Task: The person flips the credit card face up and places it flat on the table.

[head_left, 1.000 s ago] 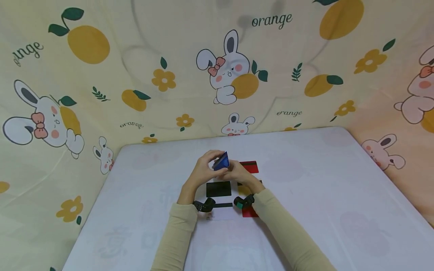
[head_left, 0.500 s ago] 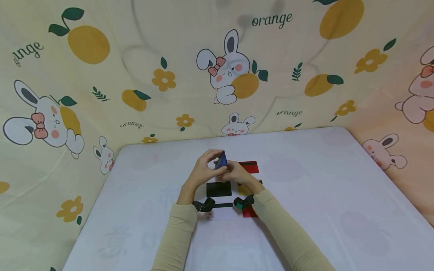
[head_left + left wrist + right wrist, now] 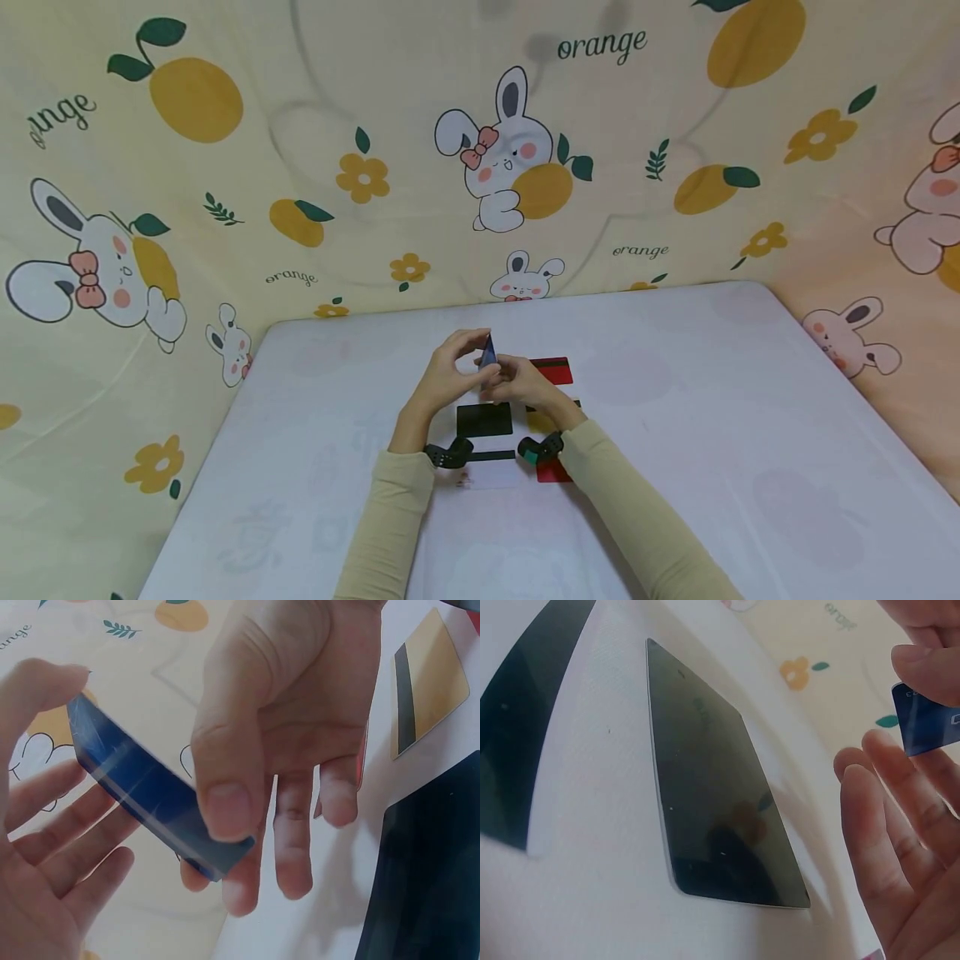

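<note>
A blue plastic card (image 3: 487, 354), like a bank card, is held above the table between both hands. It stands up on a slant and shows narrow from the head view. My left hand (image 3: 438, 379) pinches one end, a fingertip at its upper corner. At the other end my right hand (image 3: 525, 385) grips it with the thumb on its face; in the left wrist view the other right fingers spread out below. A black card (image 3: 483, 420) lies on the table just in front of the hands. A gold card with a dark stripe (image 3: 439, 686) lies beside it.
A red card (image 3: 553, 370) with a black stripe lies behind the right hand, and another red card (image 3: 553, 472) partly under the right forearm. A pale card's black stripe (image 3: 491, 456) shows between the wrists. The white table (image 3: 712, 433) meets a printed cloth backdrop (image 3: 420, 125).
The blue card has turned more edge-on to the head view, its face narrowing. Its top corner and the left fingers have moved slightly left and up. The cards on the table have stayed put.
</note>
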`<state>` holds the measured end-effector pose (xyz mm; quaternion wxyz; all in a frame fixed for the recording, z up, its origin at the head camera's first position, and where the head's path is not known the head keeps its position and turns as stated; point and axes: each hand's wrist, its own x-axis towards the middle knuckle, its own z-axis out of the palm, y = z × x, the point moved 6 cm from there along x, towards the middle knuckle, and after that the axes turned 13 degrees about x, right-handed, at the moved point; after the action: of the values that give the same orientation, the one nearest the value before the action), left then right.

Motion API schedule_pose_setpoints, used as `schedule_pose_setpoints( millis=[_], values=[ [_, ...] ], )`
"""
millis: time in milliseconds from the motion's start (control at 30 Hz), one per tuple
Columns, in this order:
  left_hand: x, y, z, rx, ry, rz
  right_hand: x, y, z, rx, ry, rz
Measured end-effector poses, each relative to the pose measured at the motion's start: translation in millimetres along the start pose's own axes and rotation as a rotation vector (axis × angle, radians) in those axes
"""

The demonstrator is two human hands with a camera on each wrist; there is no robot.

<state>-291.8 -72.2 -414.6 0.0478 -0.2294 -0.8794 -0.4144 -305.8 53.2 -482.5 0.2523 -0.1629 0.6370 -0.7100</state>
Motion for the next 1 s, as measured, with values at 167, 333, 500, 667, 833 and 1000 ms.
schedule_pose_setpoints(
  millis=[167,333,500,667,833,1000],
  values=[
    [-0.7,-0.5,-2.6,0.000,0.018,-0.010,-0.8,0.8,-1.0,-0.008,0.005,0.012],
    [-1.3,-1.3,-4.4,-0.015,0.021,-0.027,-1.5,1.9,-1.8,-0.019,-0.002,0.013],
    [-1.5,-1.9,-6.1,-0.018,0.024,-0.018,-2.0,1.1,-2.2,-0.007,-0.010,0.010],
    [-2.5,-2.4,-9.0,-0.017,0.028,-0.016,-2.0,0.7,-2.8,-0.012,-0.007,0.018],
    [-3.2,-5.7,-10.7,-0.022,0.046,-0.011,-2.9,0.6,-4.6,-0.044,0.020,0.028],
    [-4.7,-7.6,-11.4,-0.027,0.069,0.015,-3.1,2.9,-7.0,-0.038,0.017,0.014]
  ],
)
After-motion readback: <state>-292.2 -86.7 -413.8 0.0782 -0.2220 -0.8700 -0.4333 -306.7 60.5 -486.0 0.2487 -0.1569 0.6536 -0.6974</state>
